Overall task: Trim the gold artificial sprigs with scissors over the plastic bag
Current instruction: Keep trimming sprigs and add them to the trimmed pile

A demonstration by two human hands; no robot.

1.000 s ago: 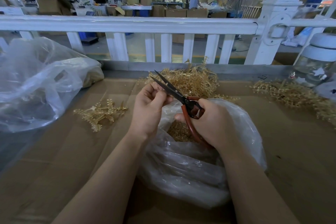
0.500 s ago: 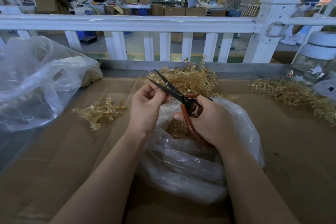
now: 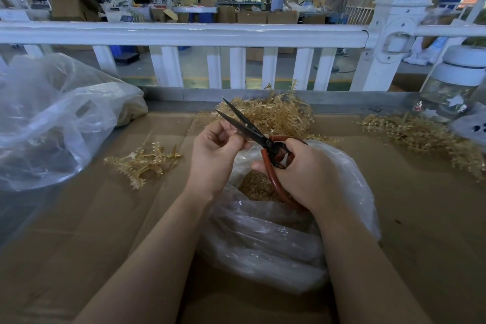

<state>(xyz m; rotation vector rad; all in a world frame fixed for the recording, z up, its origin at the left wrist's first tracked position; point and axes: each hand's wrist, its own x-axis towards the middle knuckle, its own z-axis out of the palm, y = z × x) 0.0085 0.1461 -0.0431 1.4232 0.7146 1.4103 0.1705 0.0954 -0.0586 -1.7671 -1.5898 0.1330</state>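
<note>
My right hand (image 3: 302, 173) grips the red handles of black-bladed scissors (image 3: 249, 130), whose blades stand slightly apart and point up-left. My left hand (image 3: 214, 155) has its fingers curled at the blades, pinching something small that I cannot make out. Both hands hover over an open clear plastic bag (image 3: 276, 239) with gold trimmings (image 3: 256, 187) inside. A heap of gold sprigs (image 3: 273, 116) lies just behind the hands. A few sprigs (image 3: 143, 160) lie to the left on the cardboard.
The cardboard-covered table (image 3: 79, 244) carries a big crumpled plastic bag (image 3: 52, 118) at the left, more gold sprigs (image 3: 426, 139) and a glass jar (image 3: 452, 87) with a white lid at the right. A white railing (image 3: 184, 34) runs along the far edge.
Both hands and the scissors stay nearly in place over the bag; the blades look a little less spread than a second ago.
</note>
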